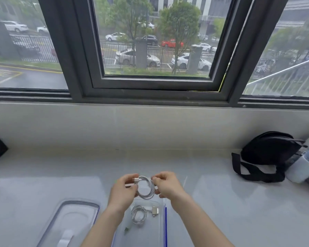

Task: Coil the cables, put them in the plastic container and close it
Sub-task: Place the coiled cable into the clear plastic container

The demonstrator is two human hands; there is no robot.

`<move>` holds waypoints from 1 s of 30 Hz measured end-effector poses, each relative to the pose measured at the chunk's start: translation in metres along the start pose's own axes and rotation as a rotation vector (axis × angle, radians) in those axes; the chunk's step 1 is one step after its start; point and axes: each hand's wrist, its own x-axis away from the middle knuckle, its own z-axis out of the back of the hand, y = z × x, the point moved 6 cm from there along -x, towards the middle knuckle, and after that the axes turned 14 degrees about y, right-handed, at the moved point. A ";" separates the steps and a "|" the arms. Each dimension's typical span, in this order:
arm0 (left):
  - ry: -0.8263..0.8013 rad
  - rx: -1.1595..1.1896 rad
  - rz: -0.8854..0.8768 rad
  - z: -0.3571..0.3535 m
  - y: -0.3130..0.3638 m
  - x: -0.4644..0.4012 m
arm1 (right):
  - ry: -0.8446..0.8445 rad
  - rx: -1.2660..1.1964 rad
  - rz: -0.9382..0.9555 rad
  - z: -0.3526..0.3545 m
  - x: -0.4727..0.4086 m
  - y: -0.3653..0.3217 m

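A person stands at a pale glossy table [43,184] under a window. Both bare hands are raised just above the table's near edge, holding a white charging cable [146,188] wound into a round coil. The left hand [122,190] has its fingers [132,177] closed on the coil's left side, where a white plug sticks out. The right hand [168,186] pinches the coil's right side with fingers curled tight. Directly beneath the hands sits a clear plastic container [161,227] with a blue rim, open, holding a second coiled white cable [138,214] and a small white adapter [154,210]. Its transparent lid [73,221] lies flat just left of it. A black bag [268,154] rests at the table's far right edge.
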 end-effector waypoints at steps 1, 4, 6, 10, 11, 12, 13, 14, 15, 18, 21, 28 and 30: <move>-0.004 -0.022 0.019 0.001 -0.010 0.000 | -0.003 0.010 -0.021 -0.006 0.000 0.010; -0.022 -0.066 0.065 0.002 -0.036 0.001 | -0.017 0.046 -0.087 -0.022 0.001 0.037; -0.024 -0.084 0.098 0.002 -0.050 0.002 | -0.029 0.058 -0.131 -0.033 0.000 0.053; -0.028 -0.112 0.147 0.005 -0.070 0.007 | -0.038 0.076 -0.152 -0.052 0.001 0.073; -0.034 -0.116 0.156 0.005 -0.073 0.008 | -0.038 0.085 -0.156 -0.056 0.001 0.077; -0.038 -0.118 0.162 0.005 -0.077 0.009 | -0.039 0.092 -0.161 -0.060 0.002 0.080; -0.043 -0.121 0.168 0.005 -0.080 0.009 | -0.039 0.100 -0.166 -0.063 0.003 0.083; -0.049 -0.128 0.173 0.004 -0.084 0.010 | -0.036 0.109 -0.172 -0.066 0.003 0.086; -0.056 -0.135 0.182 0.004 -0.087 0.011 | -0.032 0.118 -0.178 -0.069 0.004 0.088; -0.087 -0.166 0.185 -0.002 -0.094 0.012 | -0.003 0.126 -0.219 -0.075 0.002 0.097; -0.137 -0.204 0.190 -0.008 -0.100 0.012 | 0.008 0.102 -0.270 -0.080 0.000 0.105; -0.247 -0.166 0.234 -0.014 -0.113 0.017 | 0.001 0.030 -0.319 -0.086 -0.001 0.111; -0.262 -0.169 0.233 -0.015 -0.115 0.017 | 0.001 0.036 -0.312 -0.084 0.000 0.110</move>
